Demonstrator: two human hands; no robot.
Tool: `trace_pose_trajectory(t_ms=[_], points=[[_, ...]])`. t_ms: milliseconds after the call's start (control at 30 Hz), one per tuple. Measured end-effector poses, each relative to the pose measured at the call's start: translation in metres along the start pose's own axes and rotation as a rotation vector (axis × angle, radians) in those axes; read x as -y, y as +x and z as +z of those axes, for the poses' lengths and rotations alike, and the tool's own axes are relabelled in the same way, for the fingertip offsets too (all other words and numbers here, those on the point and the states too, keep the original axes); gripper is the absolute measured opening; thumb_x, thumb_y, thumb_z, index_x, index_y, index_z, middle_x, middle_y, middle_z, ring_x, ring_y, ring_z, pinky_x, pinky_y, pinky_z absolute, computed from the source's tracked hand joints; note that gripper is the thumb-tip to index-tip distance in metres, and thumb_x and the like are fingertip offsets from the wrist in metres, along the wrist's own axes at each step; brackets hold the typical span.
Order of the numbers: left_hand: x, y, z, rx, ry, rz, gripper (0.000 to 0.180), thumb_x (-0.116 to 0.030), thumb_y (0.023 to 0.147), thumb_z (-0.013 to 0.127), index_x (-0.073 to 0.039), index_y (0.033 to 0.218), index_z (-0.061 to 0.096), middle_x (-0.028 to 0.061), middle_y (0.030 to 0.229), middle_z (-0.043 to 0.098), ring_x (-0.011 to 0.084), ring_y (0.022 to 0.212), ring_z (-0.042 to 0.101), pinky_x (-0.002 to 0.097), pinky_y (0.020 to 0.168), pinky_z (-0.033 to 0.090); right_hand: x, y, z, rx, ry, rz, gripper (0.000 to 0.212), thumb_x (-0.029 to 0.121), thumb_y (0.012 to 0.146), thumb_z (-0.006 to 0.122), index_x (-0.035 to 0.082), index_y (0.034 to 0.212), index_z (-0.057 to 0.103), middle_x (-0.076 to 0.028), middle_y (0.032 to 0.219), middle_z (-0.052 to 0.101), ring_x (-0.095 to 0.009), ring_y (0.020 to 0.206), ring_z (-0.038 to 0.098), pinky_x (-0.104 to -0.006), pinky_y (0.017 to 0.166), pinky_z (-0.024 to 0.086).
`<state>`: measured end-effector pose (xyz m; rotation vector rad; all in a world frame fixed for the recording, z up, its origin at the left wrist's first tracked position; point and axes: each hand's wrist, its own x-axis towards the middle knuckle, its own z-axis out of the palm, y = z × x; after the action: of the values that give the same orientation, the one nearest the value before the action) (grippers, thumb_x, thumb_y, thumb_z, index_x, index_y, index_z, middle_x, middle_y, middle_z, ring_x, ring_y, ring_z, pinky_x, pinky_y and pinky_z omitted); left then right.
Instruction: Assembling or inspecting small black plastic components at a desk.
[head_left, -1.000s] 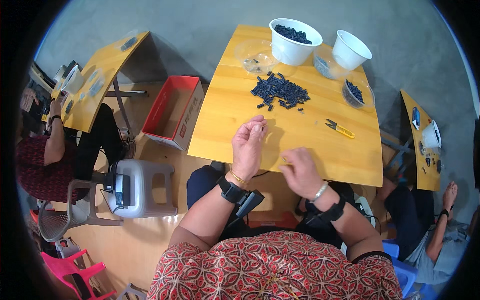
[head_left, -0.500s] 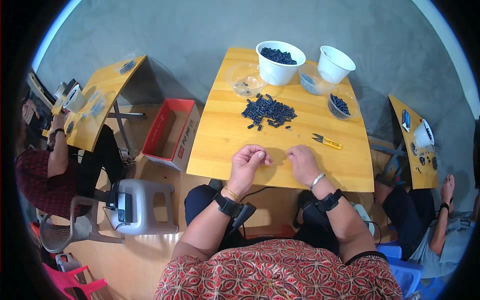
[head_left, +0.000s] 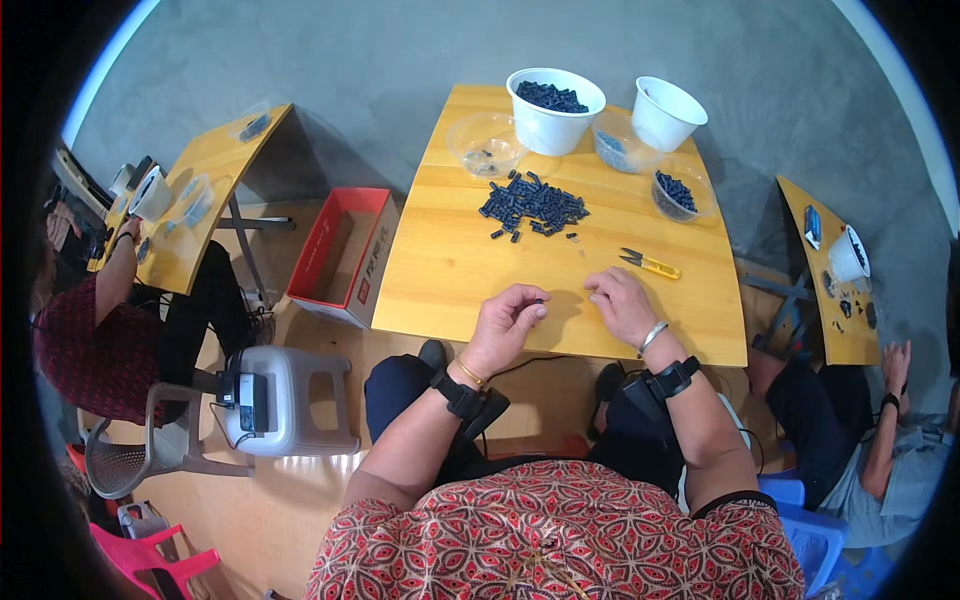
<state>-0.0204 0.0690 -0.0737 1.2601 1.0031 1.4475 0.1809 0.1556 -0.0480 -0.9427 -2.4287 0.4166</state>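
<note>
Over the near edge of the wooden table (head_left: 450,290), my left hand (head_left: 505,325) pinches a small dark piece (head_left: 540,302) between thumb and forefinger. Just to its right, my right hand (head_left: 625,308) hovers with its fingers curled together; whatever may be between those fingertips is hidden. Beyond both hands lies a loose pile of small black cylindrical pieces (head_left: 535,205). One stray piece (head_left: 572,236) sits by the pile's near right side. Yellow-handled thread snips (head_left: 652,264) rest to the right, their blades pointing left.
At the table's back stand a white tub (head_left: 548,130) of black pieces, another white tub (head_left: 668,118) and several clear bowls, one (head_left: 680,198) holding black pieces. A red-and-white box (head_left: 345,255) is on the floor at left. People sit at side tables left and right.
My right hand has shifted slightly right and its fingers have changed their bend. A dark piece now shows at my left fingertips. The whole view has tilted a little.
</note>
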Motion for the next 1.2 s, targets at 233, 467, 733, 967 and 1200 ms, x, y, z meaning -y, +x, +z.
trace_pose_trajectory(t_ms=[233, 467, 733, 967, 1200], points=[[-0.001, -0.001, 0.004, -0.010, 0.063, 0.022, 0.013, -0.006, 0.085, 0.055, 0.000, 0.097, 0.056, -0.0011, 0.076, 0.056, 0.0040, 0.069, 0.048, 0.0186, 0.064, 0.042, 0.002, -0.002, 0.012, -0.058, -0.096, 0.035, 0.009, 0.003, 0.072, 0.055, 0.006, 0.080, 0.054, -0.009, 0.080, 0.054, -0.029, 0.081, 0.051, -0.0384, 0.072, 0.040], [-0.011, -0.003, 0.003, 0.018, 0.101, -0.003, 0.013, -0.006, 0.085, 0.053, 0.001, 0.096, 0.056, -0.0011, 0.076, 0.055, 0.0043, 0.067, 0.047, 0.0188, 0.063, 0.042, -0.008, -0.007, 0.013, -0.104, 0.106, 0.086, 0.008, 0.002, 0.072, 0.056, 0.005, 0.078, 0.053, -0.010, 0.079, 0.055, -0.030, 0.080, 0.052, -0.0384, 0.070, 0.042], [-0.053, -0.023, 0.015, 0.007, -0.009, -0.008, 0.012, -0.003, 0.085, 0.052, 0.000, 0.096, 0.056, -0.0017, 0.074, 0.055, 0.0048, 0.066, 0.047, 0.0194, 0.063, 0.043, -0.008, -0.006, 0.022, -0.168, -0.060, 0.071, 0.006, 0.003, 0.072, 0.056, 0.006, 0.075, 0.052, -0.010, 0.078, 0.055, -0.030, 0.080, 0.052, -0.0388, 0.070, 0.042], [-0.105, -0.053, 0.023, 0.040, -0.001, 0.090, 0.016, -0.004, 0.085, 0.054, -0.001, 0.100, 0.056, 0.0015, 0.079, 0.057, 0.0081, 0.074, 0.058, 0.0203, 0.066, 0.046, 0.023, -0.018, -0.007, -0.218, 0.271, 0.215, 0.005, 0.005, 0.074, 0.053, 0.002, 0.077, 0.052, -0.013, 0.070, 0.058, -0.029, 0.064, 0.057, -0.0346, 0.060, 0.045], [-0.130, -0.077, 0.033, 0.048, -0.237, 0.164, 0.021, 0.001, 0.081, 0.058, -0.001, 0.102, 0.056, 0.0017, 0.084, 0.059, 0.0076, 0.076, 0.058, 0.0203, 0.069, 0.047, 0.117, -0.035, -0.074, -0.196, 0.646, 0.066, 0.003, 0.001, 0.081, 0.052, 0.000, 0.084, 0.051, -0.003, 0.071, 0.055, -0.009, 0.062, 0.053, -0.0221, 0.057, 0.045]])
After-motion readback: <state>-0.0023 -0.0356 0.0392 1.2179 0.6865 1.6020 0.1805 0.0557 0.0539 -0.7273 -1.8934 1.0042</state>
